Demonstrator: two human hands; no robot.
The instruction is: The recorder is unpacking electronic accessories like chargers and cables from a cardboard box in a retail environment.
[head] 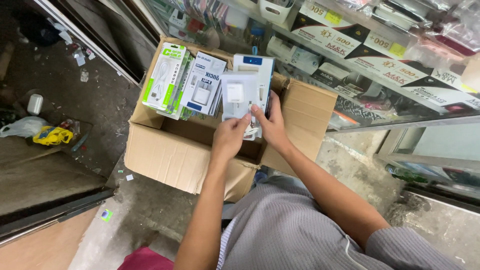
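We held a white flat charger package with a clear plastic window (239,100) over an open brown cardboard box (165,155) that stood on the grey concrete floor (145,210). Our left hand (231,136) gripped the lower edge of this package, the fingers (245,119) pressed on its front side. Our right hand (272,125) held the same package from the right side, with the fingers (259,111) pinching its edge; behind it this hand touched also a taller white package with a blue top (260,67). Just beside, on the left, more packages leaned upright on the box wall: a green and white cable package (162,77) and a white and blue charger package (202,85). Behind the box stood a glass display case with small goods (380,70). Well apart on the left, a yellow plastic bag (52,135) lay on the floor.
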